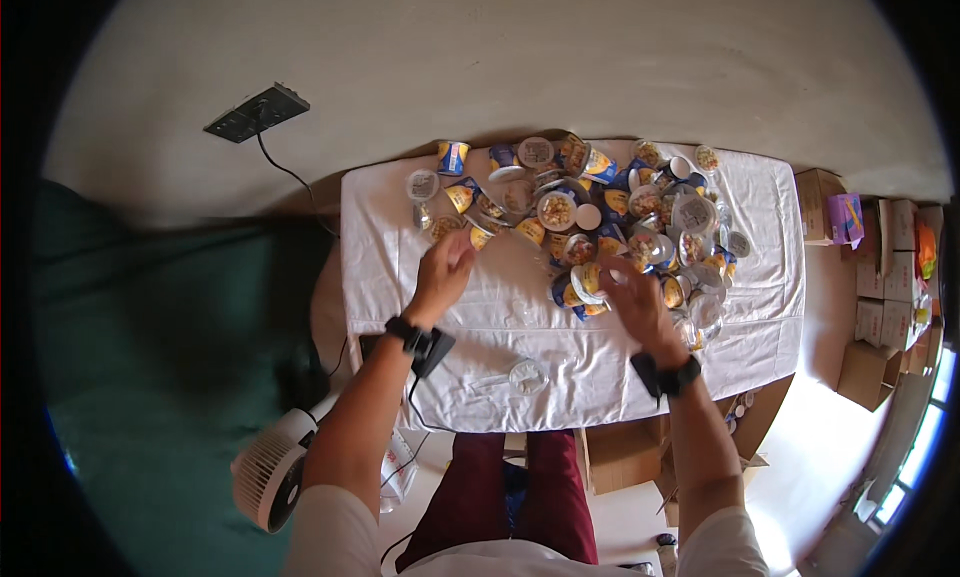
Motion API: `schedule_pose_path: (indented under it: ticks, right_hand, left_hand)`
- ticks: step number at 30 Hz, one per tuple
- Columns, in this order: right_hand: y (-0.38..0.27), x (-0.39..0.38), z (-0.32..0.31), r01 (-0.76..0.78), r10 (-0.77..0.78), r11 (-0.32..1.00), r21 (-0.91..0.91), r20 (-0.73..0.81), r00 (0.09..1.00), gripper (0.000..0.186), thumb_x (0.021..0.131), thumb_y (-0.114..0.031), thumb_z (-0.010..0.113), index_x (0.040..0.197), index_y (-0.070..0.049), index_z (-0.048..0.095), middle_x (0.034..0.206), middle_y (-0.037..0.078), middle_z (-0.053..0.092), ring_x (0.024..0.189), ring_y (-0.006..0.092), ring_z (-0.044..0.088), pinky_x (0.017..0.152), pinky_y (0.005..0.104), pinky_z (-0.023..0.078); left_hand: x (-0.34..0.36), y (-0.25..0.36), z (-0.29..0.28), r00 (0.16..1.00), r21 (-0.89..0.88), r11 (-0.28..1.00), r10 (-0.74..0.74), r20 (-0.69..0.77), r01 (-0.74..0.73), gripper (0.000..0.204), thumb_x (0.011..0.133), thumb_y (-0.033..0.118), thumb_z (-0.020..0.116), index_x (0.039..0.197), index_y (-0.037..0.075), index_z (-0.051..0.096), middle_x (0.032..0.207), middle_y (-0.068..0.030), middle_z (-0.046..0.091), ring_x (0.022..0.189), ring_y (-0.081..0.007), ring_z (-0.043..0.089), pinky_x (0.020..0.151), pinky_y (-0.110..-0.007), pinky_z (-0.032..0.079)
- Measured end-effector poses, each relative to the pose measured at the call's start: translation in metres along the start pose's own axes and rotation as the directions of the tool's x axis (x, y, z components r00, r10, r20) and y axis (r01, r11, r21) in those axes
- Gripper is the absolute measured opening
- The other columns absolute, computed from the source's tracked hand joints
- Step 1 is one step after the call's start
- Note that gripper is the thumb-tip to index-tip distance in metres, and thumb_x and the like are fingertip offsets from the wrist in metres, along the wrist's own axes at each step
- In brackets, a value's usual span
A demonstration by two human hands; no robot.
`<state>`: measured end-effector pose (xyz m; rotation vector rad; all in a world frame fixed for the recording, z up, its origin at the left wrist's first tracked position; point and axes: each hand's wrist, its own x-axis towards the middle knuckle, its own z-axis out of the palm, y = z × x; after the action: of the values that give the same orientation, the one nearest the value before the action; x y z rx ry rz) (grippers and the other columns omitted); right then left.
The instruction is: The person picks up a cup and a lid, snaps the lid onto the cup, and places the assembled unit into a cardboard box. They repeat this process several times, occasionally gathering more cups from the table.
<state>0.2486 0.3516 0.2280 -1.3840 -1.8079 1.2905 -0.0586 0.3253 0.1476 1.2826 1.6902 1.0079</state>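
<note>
A pile of several small yellow-and-blue snack cups (590,217) with clear lids lies across the far half of a table under a white cloth (390,277). My left hand (443,270) reaches forward, fingers bent near a cup at the pile's left edge (478,236); whether it grips one is unclear. My right hand (632,302) is spread open and blurred, hovering at the pile's near edge above cups (580,287). Both wrists wear dark bands. A clear lid or small cup (527,376) rests on the cloth near me.
A black power strip (257,113) with a cable lies on the floor far left. A white fan (268,474) stands by my left side. Cardboard boxes (880,287) are stacked to the right and under the table (620,457).
</note>
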Motion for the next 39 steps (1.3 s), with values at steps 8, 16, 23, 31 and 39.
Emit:
schedule_pose_path:
  ticks: [8,16,23,31,39]
  right_hand:
    - [0.051,0.196,-0.003,0.15,-0.277,0.852,-0.502,-0.189,0.942,0.045,0.086,-0.033,0.061,0.117,-0.002,0.055,0.107,0.023,0.062,0.106,0.0373,0.057,0.088,0.0429,0.046]
    - [0.078,0.259,0.014,-0.215,0.258,0.932,-0.291,0.121,0.958,0.057,0.078,-0.048,0.063,0.114,-0.004,0.062,0.12,0.021,0.059,0.113,0.0343,0.055,0.095,0.0382,0.043]
    - [0.091,0.275,0.037,-0.125,0.276,0.908,-0.4,0.348,0.896,0.06,0.068,-0.037,0.068,0.12,-0.009,0.06,0.127,0.018,0.055,0.12,0.0305,0.05,0.094,0.0342,0.044]
    - [0.09,0.202,0.046,0.049,0.203,0.908,-0.416,0.541,0.816,0.066,0.065,-0.02,0.068,0.127,-0.006,0.05,0.105,0.02,0.065,0.084,0.0277,0.066,0.071,0.0341,0.051]
    - [0.067,0.11,0.047,-0.108,0.373,0.872,-0.478,0.505,0.778,0.079,0.061,-0.033,0.062,0.135,-0.009,0.045,0.09,0.02,0.067,0.086,0.0335,0.066,0.078,0.0381,0.05]
  left_hand:
    - [0.161,-0.031,0.003,0.953,0.438,0.881,0.267,-0.14,-0.182,0.036,0.078,0.017,0.065,0.109,-0.001,0.059,0.105,-0.0223,0.059,0.099,-0.0394,0.056,0.084,-0.044,0.046]
    - [0.192,-0.067,0.016,0.992,0.337,0.942,0.047,-0.119,-0.004,0.061,0.075,0.04,0.068,0.121,0.003,0.056,0.116,-0.0259,0.054,0.111,-0.0398,0.049,0.095,-0.044,0.041]
    - [0.174,-0.026,0.053,0.983,0.531,0.829,-0.177,-0.047,0.175,0.08,0.067,0.058,0.067,0.129,0.011,0.05,0.127,-0.0295,0.037,0.117,-0.0448,0.041,0.097,-0.051,0.036]
    - [0.12,-0.028,0.032,0.939,0.523,0.84,-0.283,0.197,0.144,0.08,0.066,0.055,0.068,0.128,0.009,0.047,0.114,-0.0324,0.048,0.111,-0.0442,0.047,0.095,-0.045,0.04]
    - [0.026,-0.04,0.039,0.955,0.627,0.777,-0.224,0.195,0.054,0.08,0.065,0.045,0.075,0.131,0.014,0.042,0.113,-0.032,0.044,0.102,-0.0456,0.052,0.086,-0.048,0.046]
